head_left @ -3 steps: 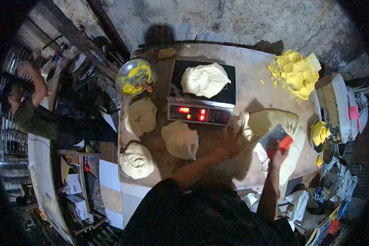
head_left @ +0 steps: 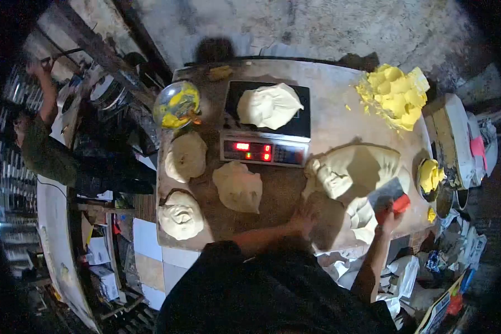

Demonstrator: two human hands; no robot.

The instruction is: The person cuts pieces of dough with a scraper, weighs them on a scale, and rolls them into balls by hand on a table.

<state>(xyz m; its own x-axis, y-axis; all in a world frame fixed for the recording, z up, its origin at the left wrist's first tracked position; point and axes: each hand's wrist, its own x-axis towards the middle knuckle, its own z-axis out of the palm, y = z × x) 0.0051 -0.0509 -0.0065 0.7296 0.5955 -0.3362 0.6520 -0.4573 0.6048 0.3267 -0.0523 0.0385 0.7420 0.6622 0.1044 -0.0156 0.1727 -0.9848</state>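
A large mass of pale dough (head_left: 362,167) lies on the counter (head_left: 328,100), just above and between both hands. The right hand (head_left: 388,220) grips a red-handled scraper (head_left: 392,199) whose blade rests on the dough's near side. The left hand (head_left: 305,217) lies flat with fingers spread, holding nothing, just beside the dough.

One portion (head_left: 268,106) sits on the scale (head_left: 264,151); three portions (head_left: 238,186) lie to the left hand's left, so dividing looks roughly half done.

The counter edge runs close by the right hand; bare counter lies around the left hand.
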